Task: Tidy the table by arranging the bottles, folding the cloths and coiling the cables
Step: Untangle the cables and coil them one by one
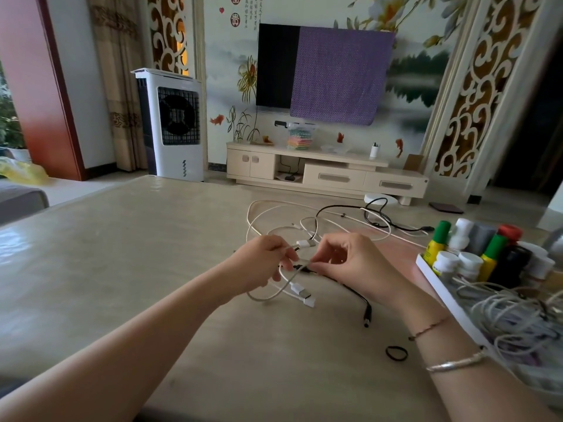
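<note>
A tangle of white cables (275, 213) and a black cable (353, 292) lies on the beige table (152, 254). My left hand (262, 263) grips a white cable near its USB plug (305, 243). My right hand (356, 263) pinches the same cable just right of the left hand. Two more white plugs (301, 293) hang below the hands. The black cable's round plug (367, 318) rests on the table. Several bottles (475, 254) stand in a white tray (438, 284) at the right, with coiled white cables (515, 318) in front of them.
A black hair tie (396, 353) lies on the table near my right wrist. More black cable (380, 217) loops at the far side of the table. Beyond the table are a TV cabinet (329, 175) and a white air cooler (173, 126).
</note>
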Tool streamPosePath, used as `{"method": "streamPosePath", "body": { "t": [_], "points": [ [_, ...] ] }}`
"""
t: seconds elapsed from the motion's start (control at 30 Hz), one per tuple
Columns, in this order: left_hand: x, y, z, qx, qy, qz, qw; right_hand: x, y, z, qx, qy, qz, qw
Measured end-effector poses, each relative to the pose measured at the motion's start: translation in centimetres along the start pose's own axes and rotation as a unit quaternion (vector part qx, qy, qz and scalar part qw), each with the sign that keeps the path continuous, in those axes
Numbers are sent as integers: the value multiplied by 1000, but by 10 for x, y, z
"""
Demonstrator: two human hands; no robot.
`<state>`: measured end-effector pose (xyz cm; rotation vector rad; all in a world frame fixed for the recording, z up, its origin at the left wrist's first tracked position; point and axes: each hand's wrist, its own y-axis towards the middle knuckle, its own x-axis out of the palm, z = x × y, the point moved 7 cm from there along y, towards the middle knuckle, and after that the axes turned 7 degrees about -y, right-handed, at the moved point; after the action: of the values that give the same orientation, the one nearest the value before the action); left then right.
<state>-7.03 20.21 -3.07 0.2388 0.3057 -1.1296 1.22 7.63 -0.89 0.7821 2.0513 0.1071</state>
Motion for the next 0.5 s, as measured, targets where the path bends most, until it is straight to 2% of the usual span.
{"method": "streamPosePath", "body": {
  "t": [0.1, 0.27, 0.37, 0.5],
  "points": [
    [7, -3, 4, 20, 36, -23, 999, -8, 1, 1, -6, 18, 57, 998],
    [10, -6, 8, 14, -16, -60, 998, -17, 1, 8, 17, 68, 113, 991],
    [8, -6, 9, 18, -53, -60, 997, -20, 2, 10, 18, 91, 124, 988],
    [1, -4, 12, 48, -111, -17, 992, -21, 3, 11, 9, 121, 98, 988]
  ]
}}
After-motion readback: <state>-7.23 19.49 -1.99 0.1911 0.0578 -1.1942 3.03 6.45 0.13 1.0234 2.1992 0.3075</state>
